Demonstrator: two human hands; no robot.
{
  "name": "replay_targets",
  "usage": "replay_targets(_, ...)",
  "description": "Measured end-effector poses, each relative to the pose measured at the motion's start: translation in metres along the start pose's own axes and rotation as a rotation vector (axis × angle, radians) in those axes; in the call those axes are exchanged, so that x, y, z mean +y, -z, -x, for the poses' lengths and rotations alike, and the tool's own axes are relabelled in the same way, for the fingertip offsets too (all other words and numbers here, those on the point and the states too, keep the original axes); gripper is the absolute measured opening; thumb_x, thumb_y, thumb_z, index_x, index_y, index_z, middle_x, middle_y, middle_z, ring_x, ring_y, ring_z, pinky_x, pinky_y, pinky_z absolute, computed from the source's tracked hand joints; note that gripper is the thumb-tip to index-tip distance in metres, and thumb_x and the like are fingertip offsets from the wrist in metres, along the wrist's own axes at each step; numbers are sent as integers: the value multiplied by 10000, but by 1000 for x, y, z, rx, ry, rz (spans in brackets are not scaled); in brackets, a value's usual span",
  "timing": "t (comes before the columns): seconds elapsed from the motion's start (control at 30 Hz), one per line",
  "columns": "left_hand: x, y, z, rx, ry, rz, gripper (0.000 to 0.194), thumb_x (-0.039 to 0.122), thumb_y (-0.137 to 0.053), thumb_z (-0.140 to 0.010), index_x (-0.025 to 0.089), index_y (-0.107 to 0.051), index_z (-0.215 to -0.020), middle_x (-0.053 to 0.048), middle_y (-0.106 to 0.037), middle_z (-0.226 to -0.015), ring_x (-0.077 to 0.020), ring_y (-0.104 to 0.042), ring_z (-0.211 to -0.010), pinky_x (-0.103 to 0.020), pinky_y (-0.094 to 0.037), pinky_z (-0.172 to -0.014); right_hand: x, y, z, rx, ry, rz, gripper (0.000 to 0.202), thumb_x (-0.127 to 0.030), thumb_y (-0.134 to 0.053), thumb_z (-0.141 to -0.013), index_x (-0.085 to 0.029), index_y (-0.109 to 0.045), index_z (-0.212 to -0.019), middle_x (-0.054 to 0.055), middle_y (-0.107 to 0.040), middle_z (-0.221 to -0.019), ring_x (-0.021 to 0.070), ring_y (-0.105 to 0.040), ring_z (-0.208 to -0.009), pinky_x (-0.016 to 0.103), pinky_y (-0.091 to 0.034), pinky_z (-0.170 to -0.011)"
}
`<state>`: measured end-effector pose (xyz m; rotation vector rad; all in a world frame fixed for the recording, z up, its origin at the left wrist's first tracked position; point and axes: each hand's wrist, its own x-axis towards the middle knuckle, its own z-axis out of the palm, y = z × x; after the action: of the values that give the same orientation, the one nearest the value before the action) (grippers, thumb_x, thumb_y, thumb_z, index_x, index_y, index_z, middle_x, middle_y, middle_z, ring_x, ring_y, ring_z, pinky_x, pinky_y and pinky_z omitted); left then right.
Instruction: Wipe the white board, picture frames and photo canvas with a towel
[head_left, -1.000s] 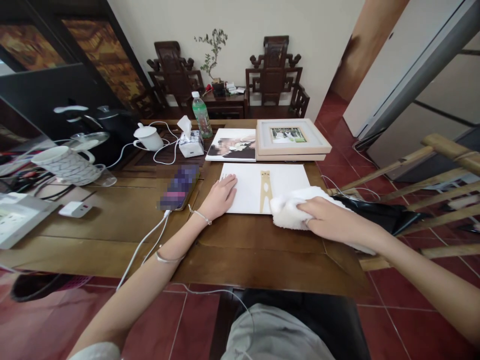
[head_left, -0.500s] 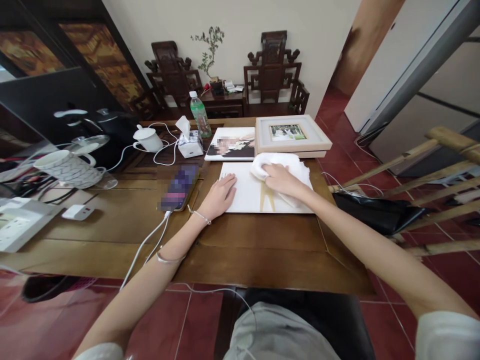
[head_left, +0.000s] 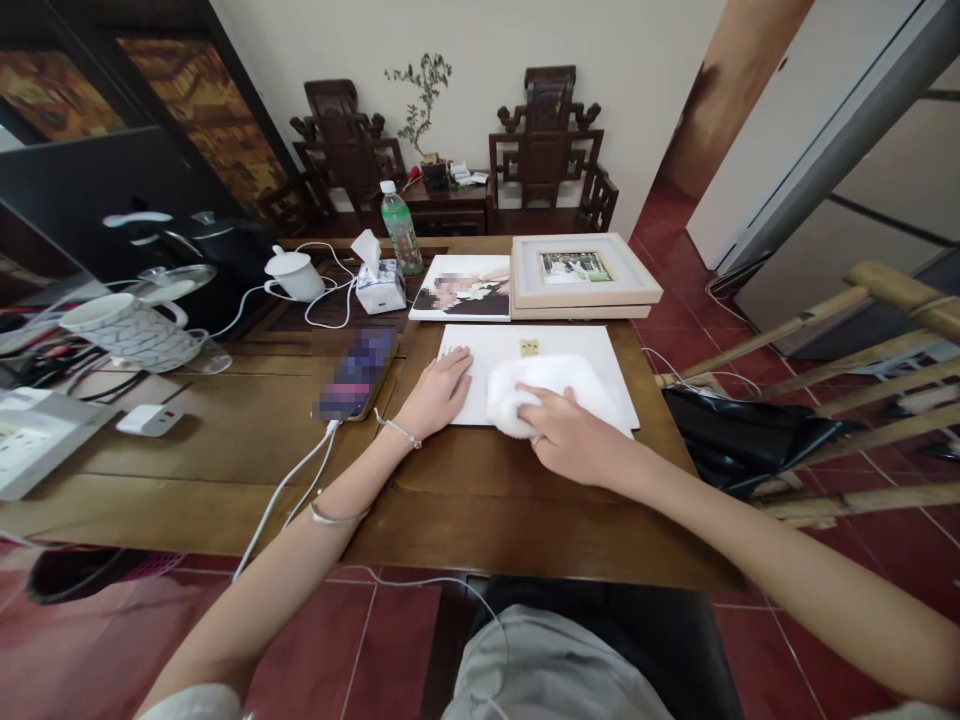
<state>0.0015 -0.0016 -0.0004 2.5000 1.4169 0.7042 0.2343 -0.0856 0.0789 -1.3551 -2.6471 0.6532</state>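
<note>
A flat white board (head_left: 469, 400) lies on the wooden table (head_left: 480, 510), with a small gold-coloured fitting (head_left: 529, 347) near its top middle. My left hand (head_left: 439, 393) rests flat on the board's left edge, fingers stretched out and holding nothing. My right hand (head_left: 566, 432) grips a bunched white cloth (head_left: 555, 380) and presses it on the near right part of the board. The cloth covers the lower middle of the board.
Behind the board lie a photo panel (head_left: 465, 287) and a stacked pale frame (head_left: 585, 295). A phone (head_left: 358, 372) with its cable, a tissue box (head_left: 381, 287), a bottle (head_left: 400, 228), a lidded cup (head_left: 294, 274) and a mug (head_left: 131, 333) stand to the left.
My right hand has moved the cloth toward me, from the board's upper right to its near edge. The top fitting is now uncovered and the lower gold strips are hidden. My left hand stays put.
</note>
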Motion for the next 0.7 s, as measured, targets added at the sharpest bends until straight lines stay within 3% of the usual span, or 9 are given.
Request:
replay_targets(0.17, -1, 1, 0, -5, -3, -2, 422, 263, -386, -965, 139, -562, -1328, -154, -519, -1458, -297, -434, -1400, -538, -344, -1162, 25, 21, -63, 75, -76, 91, 365, -62, -387, -786, -153, -635, -1037, 216, -610, -1270, 379, -547, -1210, 618, -417, -973)
replay_targets(0.33, 0, 3, 0, -15, 0, 1, 423, 259, -391, -962, 133, -566, -1326, -157, -515, -1462, -299, -433, -1400, -543, -343, -1161, 33, 31, -92, 137, -117, 111, 348, -91, -408, -796, -165, -647, -1039, 200, -638, -1194, 380, -585, -1130, 574, -448, -929)
replay_targets(0.47, 0, 1, 0, -13, 8, -3, 432, 259, -383, -963, 115, -559, -1330, -171, -503, -1469, -300, -424, -1406, -547, -339, -1162, 20, 18, -68, 111, -67, 111, 373, -63, -378, -805, -148, -646, -1051, 214, -591, -1261, 372, -553, -1194, 642, -369, -1006)
replay_targets(0.6, 1, 1, 0, -7, 8, 0, 429, 261, -383, -961, 127, -559, -1329, -168, -508, -1464, -300, -432, -1400, -550, -338, -1162, -6, 1, -23, 38, -15, 93, 418, -31, -372, -784, -128, -636, -1092, 253, -490, -1407, 378, -350, -1403, 715, -265, -1057)
replay_targets(0.7, 1, 2, 0, -13, 3, 4, 431, 263, -380, -961, 120, -564, -1323, -173, -511, -1459, -302, -428, -1403, -545, -338, -1163, -23, -7, 2, 0, 60, 88, 384, -20, -384, -744, -141, -652, -991, 233, -545, -1357, 374, -303, -1429, 745, -280, -1031)
